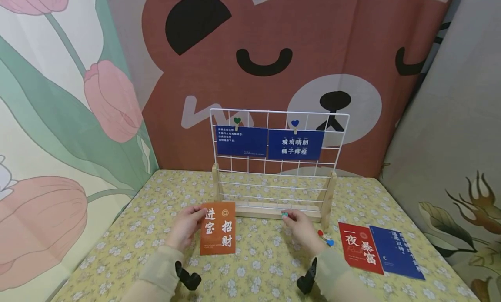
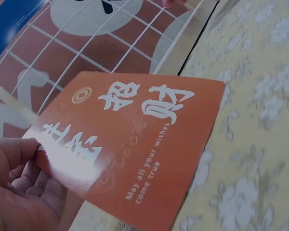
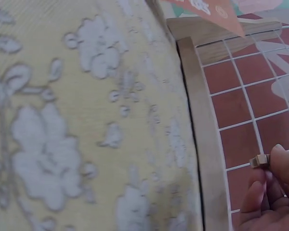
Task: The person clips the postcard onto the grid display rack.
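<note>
My left hand (image 1: pixel 187 224) pinches an orange card (image 1: pixel 218 239) with white characters by its left edge, holding it upright before the rack. In the left wrist view the thumb presses on the card's corner. My right hand (image 1: pixel 299 228) pinches a small wooden clip (image 3: pixel 260 161) with a teal top, just in front of the rack's base. The white wire grid rack (image 1: pixel 274 174) stands in a wooden base. Two blue cards hang on it: the left card (image 1: pixel 242 145) under a green heart clip (image 1: pixel 237 121), the right card (image 1: pixel 309 146) under a blue heart clip (image 1: pixel 295 124).
Right of my right hand lie a red heart clip (image 1: pixel 320 233) and a blue clip (image 1: pixel 330 243). Farther right, a red card (image 1: pixel 358 245) and a blue card (image 1: pixel 395 254) lie side by side on the flowered tablecloth (image 1: pixel 254 271). A bear-print curtain (image 1: pixel 266 93) hangs behind the rack.
</note>
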`<action>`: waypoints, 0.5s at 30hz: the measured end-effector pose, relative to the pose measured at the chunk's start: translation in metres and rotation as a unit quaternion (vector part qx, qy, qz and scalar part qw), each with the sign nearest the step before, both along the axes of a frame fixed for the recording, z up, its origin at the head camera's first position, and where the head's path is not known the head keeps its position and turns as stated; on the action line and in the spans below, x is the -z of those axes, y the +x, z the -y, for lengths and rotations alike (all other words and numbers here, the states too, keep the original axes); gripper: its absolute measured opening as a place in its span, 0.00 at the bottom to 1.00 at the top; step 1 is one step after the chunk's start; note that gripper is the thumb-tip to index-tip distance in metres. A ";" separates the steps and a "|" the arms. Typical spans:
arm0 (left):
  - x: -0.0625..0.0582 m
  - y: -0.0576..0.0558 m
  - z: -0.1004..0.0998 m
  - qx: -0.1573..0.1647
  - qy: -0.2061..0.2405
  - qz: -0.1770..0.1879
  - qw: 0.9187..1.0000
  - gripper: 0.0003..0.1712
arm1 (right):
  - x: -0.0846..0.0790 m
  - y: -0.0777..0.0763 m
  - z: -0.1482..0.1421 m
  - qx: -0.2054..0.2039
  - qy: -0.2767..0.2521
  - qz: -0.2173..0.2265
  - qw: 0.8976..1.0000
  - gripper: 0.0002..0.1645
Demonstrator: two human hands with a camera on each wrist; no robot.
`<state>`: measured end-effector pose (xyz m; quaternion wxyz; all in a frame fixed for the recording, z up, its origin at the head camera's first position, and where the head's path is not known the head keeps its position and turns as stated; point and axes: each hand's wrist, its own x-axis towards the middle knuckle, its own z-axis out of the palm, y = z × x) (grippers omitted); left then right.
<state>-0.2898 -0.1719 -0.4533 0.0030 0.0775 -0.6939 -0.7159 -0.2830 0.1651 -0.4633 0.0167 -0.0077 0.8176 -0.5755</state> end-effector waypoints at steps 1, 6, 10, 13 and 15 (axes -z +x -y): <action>-0.001 0.000 -0.003 0.004 -0.006 -0.002 1.000 0.16 | -0.002 0.000 -0.001 0.000 -0.002 0.000 1.000 0.17; -0.004 -0.004 -0.015 0.011 -0.030 -0.013 0.999 0.17 | -0.015 0.000 -0.003 -0.006 0.009 -0.026 1.000 0.19; -0.006 -0.007 -0.022 0.014 -0.038 -0.021 0.999 0.17 | -0.025 -0.001 -0.003 -0.006 0.007 -0.037 0.999 0.19; -0.007 -0.009 -0.026 0.009 -0.051 -0.021 0.998 0.16 | -0.031 -0.001 -0.003 0.001 0.006 -0.037 0.999 0.18; -0.008 -0.009 -0.028 0.006 -0.058 -0.020 0.998 0.16 | -0.036 0.000 -0.002 0.004 0.011 -0.039 0.999 0.17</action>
